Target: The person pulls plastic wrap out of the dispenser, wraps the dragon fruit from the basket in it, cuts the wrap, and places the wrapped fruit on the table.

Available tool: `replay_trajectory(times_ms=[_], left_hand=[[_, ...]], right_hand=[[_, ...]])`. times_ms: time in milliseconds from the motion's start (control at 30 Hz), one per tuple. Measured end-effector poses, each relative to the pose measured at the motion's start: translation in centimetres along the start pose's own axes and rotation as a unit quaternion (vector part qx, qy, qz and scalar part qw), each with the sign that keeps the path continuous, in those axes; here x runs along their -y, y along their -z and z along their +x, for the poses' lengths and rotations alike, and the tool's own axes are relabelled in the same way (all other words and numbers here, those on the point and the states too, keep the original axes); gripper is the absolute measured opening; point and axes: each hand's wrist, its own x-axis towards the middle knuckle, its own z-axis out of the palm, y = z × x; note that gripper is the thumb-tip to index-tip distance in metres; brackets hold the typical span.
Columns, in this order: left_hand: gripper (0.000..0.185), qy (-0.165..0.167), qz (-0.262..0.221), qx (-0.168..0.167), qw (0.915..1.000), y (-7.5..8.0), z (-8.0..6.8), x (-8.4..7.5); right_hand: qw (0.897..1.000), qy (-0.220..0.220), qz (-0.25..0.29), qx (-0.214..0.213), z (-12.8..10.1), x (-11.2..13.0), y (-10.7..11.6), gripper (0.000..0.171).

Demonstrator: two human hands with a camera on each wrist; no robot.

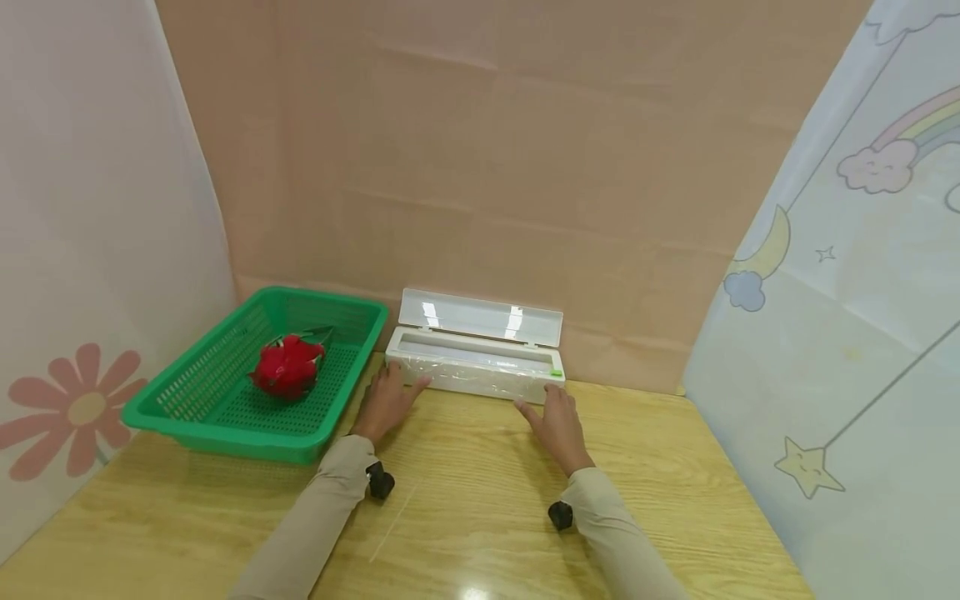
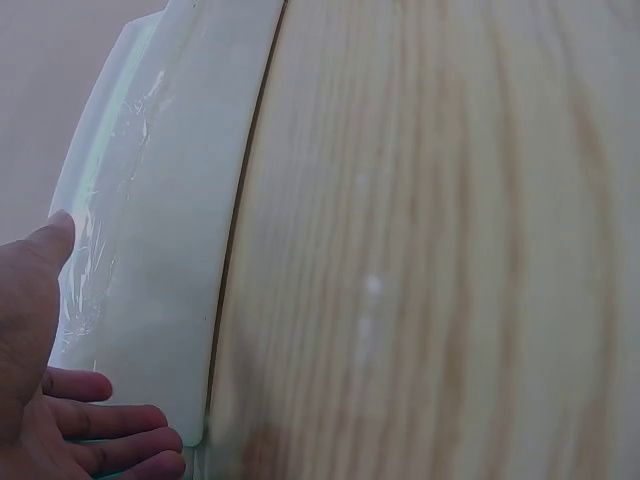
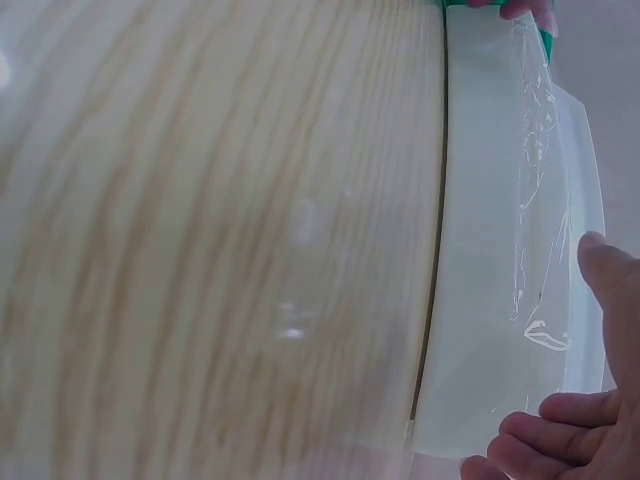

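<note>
A long white cling-film dispenser (image 1: 480, 377) lies at the back of the wooden table (image 1: 465, 500), its lid (image 1: 480, 317) standing open. Clear film (image 2: 100, 230) drapes over its front face (image 3: 475, 300). My left hand (image 1: 386, 404) is at the box's left end, with the thumb (image 2: 50, 250) against the film and the fingers by the corner. At the right end my right hand (image 1: 558, 425) does the same, thumb (image 3: 605, 270) over the film (image 3: 535, 200). Both hands look relaxed and spread, and no pinch is visible.
A green plastic basket (image 1: 225, 433) holding a red dragon fruit (image 1: 287, 367) stands left of the dispenser, close to my left hand. Fabric backdrops wall in the table at the back and on both sides. Bare tabletop lies in front of the hands.
</note>
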Motion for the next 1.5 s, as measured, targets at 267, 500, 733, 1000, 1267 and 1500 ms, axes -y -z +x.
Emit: replay_trajectory(times_ms=[267, 500, 733, 1000, 1267, 1500], left_hand=[[0.065, 0.006, -0.037, 0.01, 0.9993, -0.3, 0.1, -0.1], [0.05, 0.036, -0.117, 0.014, 0.9924, -0.8, 0.5, 0.4], [0.045, 0.074, -0.175, 0.016, 0.9817, -0.8, 0.7, 0.2], [0.035, 0.078, -0.201, -0.005, 0.9766, -1.1, 0.8, 0.1], [0.026, 0.075, -0.233, -0.034, 0.9689, -1.7, 1.4, 0.5], [0.02, 0.092, -0.305, -0.062, 0.9459, -1.9, 1.6, 0.0]], right_hand=[[1.0, -0.029, 0.012, -0.002, 0.0, -0.4, 0.2, 0.074], [0.998, -0.053, 0.04, 0.004, 0.3, -0.6, 0.1, 0.072], [0.993, -0.041, 0.108, 0.003, 0.9, -1.2, -0.3, 0.06], [0.976, -0.088, 0.197, 0.015, 1.0, -1.8, -0.7, 0.052], [0.976, -0.085, 0.198, -0.015, 1.2, -1.7, -0.5, 0.025], [0.974, -0.094, 0.205, -0.029, 1.7, -1.6, -0.3, 0.019]])
